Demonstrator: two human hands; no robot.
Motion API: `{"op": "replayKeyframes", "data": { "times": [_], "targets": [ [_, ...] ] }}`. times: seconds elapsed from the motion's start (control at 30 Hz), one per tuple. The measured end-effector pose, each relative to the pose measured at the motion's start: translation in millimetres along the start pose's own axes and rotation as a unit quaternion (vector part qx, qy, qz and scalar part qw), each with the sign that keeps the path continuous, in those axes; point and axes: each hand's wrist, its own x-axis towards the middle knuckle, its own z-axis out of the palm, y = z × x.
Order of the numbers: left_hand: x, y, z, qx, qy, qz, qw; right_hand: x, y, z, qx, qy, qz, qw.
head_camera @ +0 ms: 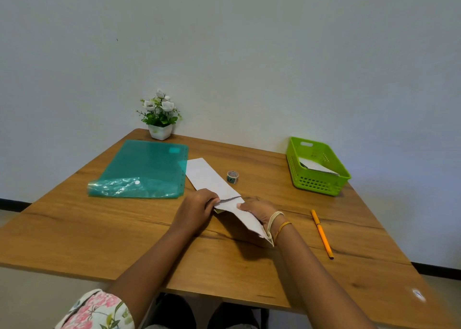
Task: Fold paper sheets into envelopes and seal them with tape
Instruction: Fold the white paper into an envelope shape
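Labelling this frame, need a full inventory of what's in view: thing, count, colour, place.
paper sheet: 1, white, table centre, near end folded up in both hands
tape roll: 1, patterned, just right of the paper
plastic folder: 1, teal, left of the paper
basket: 1, green, far right, holds white paper
pen: 1, orange, right near side
potted plant: 1, white flowers and pot, far edge by the wall
table: 1, wood
left hand: pinches the fold
right hand: grips the folded end

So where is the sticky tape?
The tape roll stands on the wooden table, just right of the white paper and left of the green basket.
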Motion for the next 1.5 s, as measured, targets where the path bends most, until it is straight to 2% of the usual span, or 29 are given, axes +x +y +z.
{"op": "replayKeyframes", "data": {
  "times": [0.07, 0.1, 0.23, 0.3, 0.33, 0.4, 0.5, 0.63, 0.73, 0.83, 0.9, 1.07, 1.27, 1.37, 1.5],
  "targets": [
    [0, 0, 0, -0.002, 0.003, -0.008, 1.0, -2, 1, 1, -0.039, 0.03, -0.038, 0.998],
    [0, -1, 0, -0.001, 0.006, -0.015, 1.0, -2, 2, 1, -0.036, 0.018, -0.036, 0.999],
    [2, -3, 2, 0.0, 0.011, -0.04, 0.999, -6, 13, -11, -0.034, -0.128, 0.109, 0.985],
    [3, -3, 4, -0.001, 0.008, -0.043, 0.999, -5, 20, -20, -0.075, -0.159, 0.126, 0.976],
    [3, -3, 4, -0.002, 0.003, -0.041, 0.999, -6, 22, -23, -0.074, -0.155, 0.121, 0.978],
    [3, -2, 4, -0.011, -0.008, -0.038, 0.999, -7, 23, -25, -0.002, -0.152, 0.124, 0.981],
    [2, -3, 3, -0.034, -0.031, -0.025, 0.999, -6, 16, -17, 0.106, -0.1, 0.114, 0.983],
    [1, 1, 2, -0.039, -0.058, -0.003, 0.998, -5, 6, 7, 0.073, 0.02, 0.061, 0.995],
    [2, 1, 1, -0.033, -0.057, -0.01, 0.998, -4, 5, 21, 0.136, 0.07, 0.027, 0.988],
    [3, -3, 1, -0.028, -0.046, -0.029, 0.998, -15, 4, 18, 0.232, 0.024, 0.047, 0.971],
    [4, -3, 2, -0.024, -0.043, -0.04, 0.998, -23, 4, 10, 0.218, -0.019, 0.049, 0.975],
    [2, -3, 3, -0.032, -0.054, -0.035, 0.997, -22, 3, 5, 0.209, 0.064, 0.013, 0.976],
    [2, 1, 2, -0.041, -0.069, -0.024, 0.996, -7, -6, 23, 0.223, 0.098, 0.019, 0.97],
    [2, 0, 1, -0.046, -0.061, -0.028, 0.997, -4, -8, 27, 0.205, 0.07, 0.01, 0.976],
    [3, 1, -1, -0.059, -0.053, -0.036, 0.996, -2, 0, 24, 0.165, 0.033, -0.049, 0.985]
  ]
}}
